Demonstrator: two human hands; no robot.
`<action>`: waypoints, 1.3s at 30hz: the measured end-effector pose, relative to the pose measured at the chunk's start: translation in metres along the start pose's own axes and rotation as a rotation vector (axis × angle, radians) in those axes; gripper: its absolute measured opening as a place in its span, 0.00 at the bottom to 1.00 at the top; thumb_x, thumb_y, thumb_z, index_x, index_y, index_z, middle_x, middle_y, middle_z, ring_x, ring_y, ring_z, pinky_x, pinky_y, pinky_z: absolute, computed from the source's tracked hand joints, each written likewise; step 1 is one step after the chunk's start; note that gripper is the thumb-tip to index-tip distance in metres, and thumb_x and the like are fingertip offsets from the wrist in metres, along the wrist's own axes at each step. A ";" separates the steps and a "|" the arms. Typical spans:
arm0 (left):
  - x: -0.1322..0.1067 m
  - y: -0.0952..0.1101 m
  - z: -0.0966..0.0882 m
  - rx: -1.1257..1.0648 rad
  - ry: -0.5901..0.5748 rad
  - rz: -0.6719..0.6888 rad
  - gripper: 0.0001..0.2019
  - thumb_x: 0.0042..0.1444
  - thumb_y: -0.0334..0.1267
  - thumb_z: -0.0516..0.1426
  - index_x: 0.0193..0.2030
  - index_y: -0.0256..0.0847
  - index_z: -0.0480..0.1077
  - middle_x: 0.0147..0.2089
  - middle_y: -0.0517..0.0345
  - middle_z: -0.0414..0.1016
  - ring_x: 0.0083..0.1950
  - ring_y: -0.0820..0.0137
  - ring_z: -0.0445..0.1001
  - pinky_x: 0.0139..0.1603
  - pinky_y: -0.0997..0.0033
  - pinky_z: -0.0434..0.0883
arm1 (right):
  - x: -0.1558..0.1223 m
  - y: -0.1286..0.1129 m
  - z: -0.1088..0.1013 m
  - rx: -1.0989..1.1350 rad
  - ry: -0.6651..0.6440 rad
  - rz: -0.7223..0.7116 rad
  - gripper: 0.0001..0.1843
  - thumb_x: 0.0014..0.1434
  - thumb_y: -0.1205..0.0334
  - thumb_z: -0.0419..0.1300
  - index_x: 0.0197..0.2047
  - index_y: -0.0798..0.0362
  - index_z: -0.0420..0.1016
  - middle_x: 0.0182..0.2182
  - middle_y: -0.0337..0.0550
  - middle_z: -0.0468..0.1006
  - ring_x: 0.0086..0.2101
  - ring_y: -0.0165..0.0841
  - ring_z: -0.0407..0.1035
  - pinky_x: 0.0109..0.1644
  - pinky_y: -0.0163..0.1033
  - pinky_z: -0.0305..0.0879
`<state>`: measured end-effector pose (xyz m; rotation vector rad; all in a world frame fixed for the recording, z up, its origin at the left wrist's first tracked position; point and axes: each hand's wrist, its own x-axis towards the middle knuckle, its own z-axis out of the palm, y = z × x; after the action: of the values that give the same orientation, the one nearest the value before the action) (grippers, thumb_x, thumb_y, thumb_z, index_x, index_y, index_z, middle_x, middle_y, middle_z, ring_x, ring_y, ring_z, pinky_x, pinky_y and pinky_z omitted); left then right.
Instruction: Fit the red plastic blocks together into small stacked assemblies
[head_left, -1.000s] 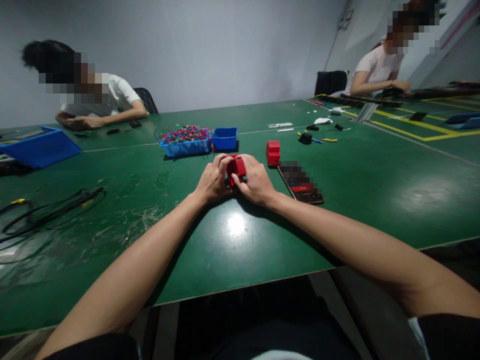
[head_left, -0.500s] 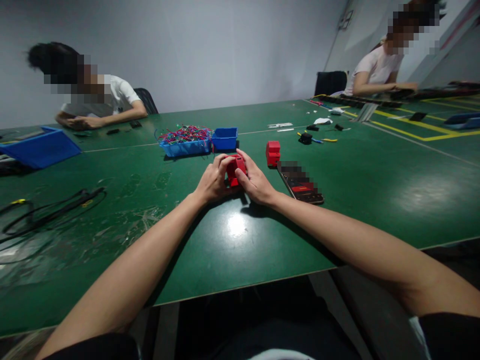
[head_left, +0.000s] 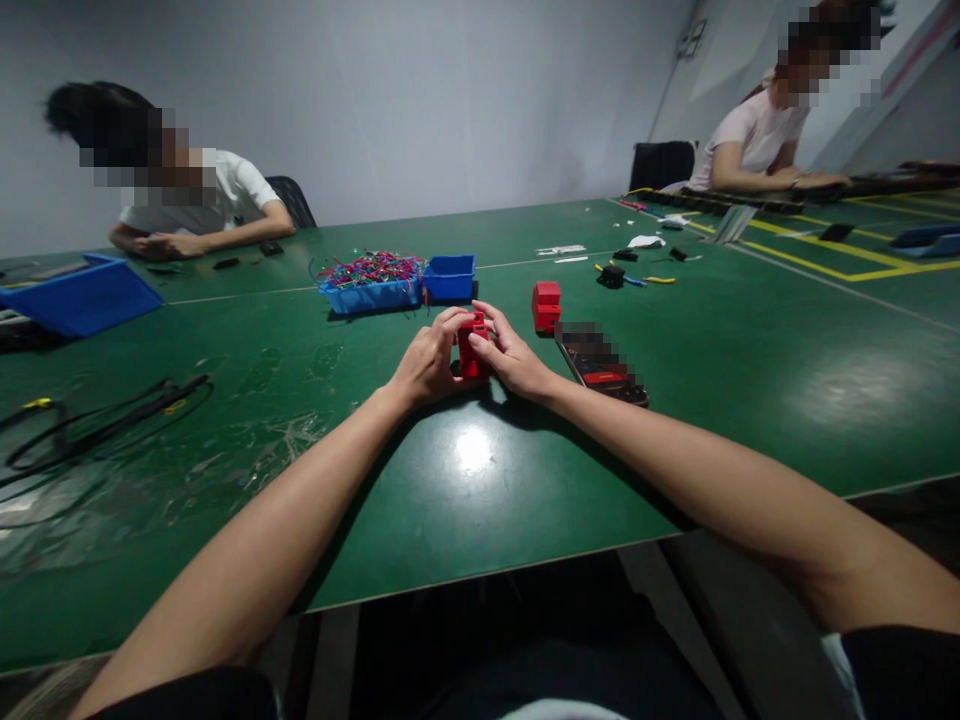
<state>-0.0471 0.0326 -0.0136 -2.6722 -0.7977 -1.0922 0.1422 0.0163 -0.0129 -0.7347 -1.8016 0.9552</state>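
Between my two hands is a small red plastic block with openings in it [head_left: 472, 352], just above or on the green table; contact with the surface is hard to make out. My left hand [head_left: 431, 358] grips its left side, fingers curled over the top and thumb low. Against the right side, my right hand [head_left: 516, 358] closes with its thumb on the near face. A second red block [head_left: 547, 307] with a rounded, stepped shape stands to the right of my hands. Beside it lies a phone [head_left: 606, 376] with a lit, partly blurred screen.
Behind my hands stand a blue bin heaped with colored wires [head_left: 373, 292] and another blue bin [head_left: 450, 278]. Black cable [head_left: 112, 418] lies at left, near a tilted blue tray [head_left: 86, 297]. Wire cutters [head_left: 637, 279] lie back right. Two people sit across the table.
The red block has turned in my hands, from tilted with its hollow showing to more upright. My right fingers have shifted slightly, and both hands stay in the same place.
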 end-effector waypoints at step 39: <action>0.004 0.013 -0.001 0.065 -0.109 -0.661 0.43 0.45 0.46 0.63 0.66 0.42 0.50 0.63 0.41 0.60 0.52 0.52 0.77 0.50 0.51 0.76 | -0.002 -0.005 -0.005 -0.963 -0.158 0.150 0.18 0.67 0.64 0.48 0.57 0.60 0.63 0.58 0.62 0.71 0.60 0.50 0.63 0.60 0.58 0.62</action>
<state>-0.0387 0.0234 -0.0091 -2.4769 -1.7827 -0.9989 0.1471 0.0130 -0.0083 -1.4156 -2.3626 0.1683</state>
